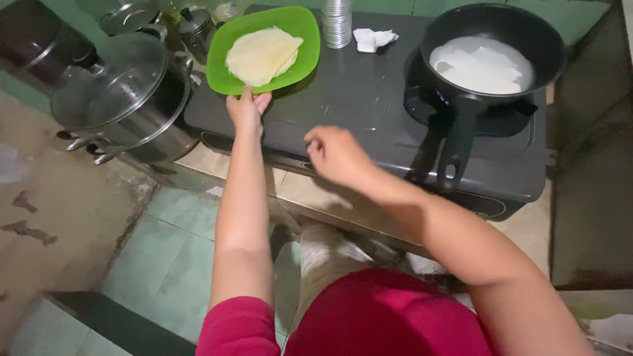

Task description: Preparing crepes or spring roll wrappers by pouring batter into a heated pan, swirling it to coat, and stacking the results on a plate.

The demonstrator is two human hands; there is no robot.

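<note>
Head view: we saw our left hand (pixel 246 111), fingers clamped on the rim of one green plate (pixel 303 39) bearing several pale wrappers (pixel 262 55), left of one black pan (pixel 494 49); right hand (pixel 336 155), fingers curled, held nothing.

Glossy green plastic plate (pixel 224 56), matt black stove top (pixel 356 99), shiny metal pot (pixel 125 99) with glass lid, crumpled paper tissue (pixel 372 38)

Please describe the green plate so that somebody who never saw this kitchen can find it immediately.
Find the black stove with the black frying pan on its right. The green plate sits at its far left corner, the left hand touching its near rim. Only it is bright green, holding folded pale yellow sheets.
</note>
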